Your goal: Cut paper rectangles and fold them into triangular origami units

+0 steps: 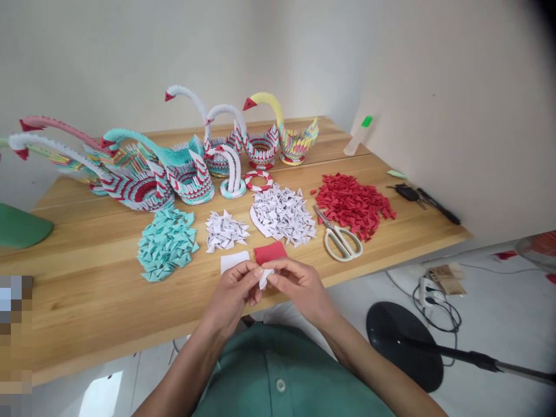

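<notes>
Between my two hands, at the table's front edge, is a small folded piece of white paper. My left hand pinches it from the left, and my right hand grips its right side with thumb and fingers. Just beyond my fingers lie a stack of white paper slips and a stack of red paper slips. Farther back are a small pile of white folded triangles, a larger white pile, a turquoise pile and a red pile.
Scissors with white handles lie right of my hands. Several paper swans stand along the back, near a red-and-white ring. Keys and a black pen rest at the right. A black round stand base is on the floor.
</notes>
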